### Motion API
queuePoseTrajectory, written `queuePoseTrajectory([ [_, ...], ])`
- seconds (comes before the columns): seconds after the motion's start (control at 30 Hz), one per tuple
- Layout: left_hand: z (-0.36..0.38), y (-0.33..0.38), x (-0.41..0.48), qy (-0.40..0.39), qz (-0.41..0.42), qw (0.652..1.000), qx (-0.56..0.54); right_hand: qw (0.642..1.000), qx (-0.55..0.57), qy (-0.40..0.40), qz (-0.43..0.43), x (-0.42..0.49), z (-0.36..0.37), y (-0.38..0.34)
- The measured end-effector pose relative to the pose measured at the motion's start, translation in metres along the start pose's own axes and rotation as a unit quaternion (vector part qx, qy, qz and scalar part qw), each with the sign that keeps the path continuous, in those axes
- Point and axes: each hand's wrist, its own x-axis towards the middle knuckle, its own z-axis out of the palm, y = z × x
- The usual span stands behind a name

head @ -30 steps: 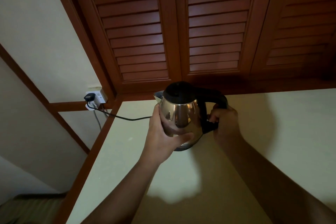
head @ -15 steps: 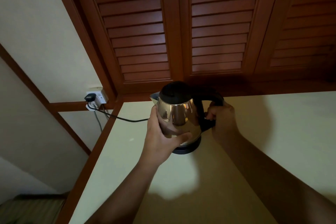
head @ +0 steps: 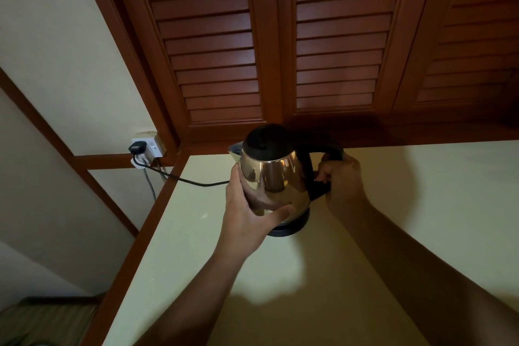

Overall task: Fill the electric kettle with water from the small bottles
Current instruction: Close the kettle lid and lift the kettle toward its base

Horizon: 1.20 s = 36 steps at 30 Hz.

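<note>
A shiny steel electric kettle (head: 276,177) with a black lid, closed, and a black handle stands on its round black base (head: 292,226) on a pale counter (head: 421,205). My left hand (head: 247,213) cups the kettle's steel body from the left. My right hand (head: 341,177) is wrapped around the black handle on the right. The spout points to the back left. No small bottles are in view.
A black cord (head: 179,177) runs from the base to a plug (head: 137,147) in a white wall socket (head: 150,147) at the left. Brown louvred shutters (head: 334,36) stand behind the counter. The counter's wooden edge (head: 146,225) runs down the left side.
The kettle has come down and a little left, from held tilted above the counter onto its black base. Both hands stayed on it.
</note>
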Motion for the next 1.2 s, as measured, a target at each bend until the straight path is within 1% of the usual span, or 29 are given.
queuePoseTrajectory([
  [0.27,-0.007,-0.005,0.003,-0.027,-0.005,1.000,-0.002,1.000,0.004,0.017,-0.015,-0.009,0.003,0.003],
  [0.37,-0.007,-0.010,0.002,-0.032,-0.009,0.999,0.021,1.000,0.017,0.026,-0.002,-0.011,-0.001,0.011],
  [0.47,-0.006,-0.014,0.004,-0.018,-0.005,0.998,0.063,0.999,0.027,0.030,-0.001,-0.010,-0.002,0.016],
  [0.63,-0.005,-0.014,0.004,-0.028,-0.013,0.999,0.033,0.999,0.023,0.025,-0.003,-0.007,-0.001,0.012],
  [0.8,-0.004,-0.017,0.002,-0.036,-0.033,0.999,0.008,1.000,-0.017,0.018,-0.014,-0.011,-0.002,0.009],
  [0.9,-0.008,-0.016,0.002,-0.046,-0.038,0.998,0.010,0.997,-0.061,0.014,-0.050,-0.012,-0.007,0.010],
  [1.03,-0.012,-0.015,0.002,-0.069,-0.032,0.997,0.006,0.988,-0.097,0.015,-0.123,-0.021,-0.009,0.009],
  [1.13,-0.016,-0.013,-0.001,-0.073,-0.036,0.997,0.003,0.962,-0.159,0.049,-0.215,-0.032,-0.008,0.010],
  [1.2,-0.017,-0.015,-0.004,-0.076,-0.033,0.997,-0.001,0.944,-0.197,0.047,-0.259,-0.038,-0.003,0.013],
])
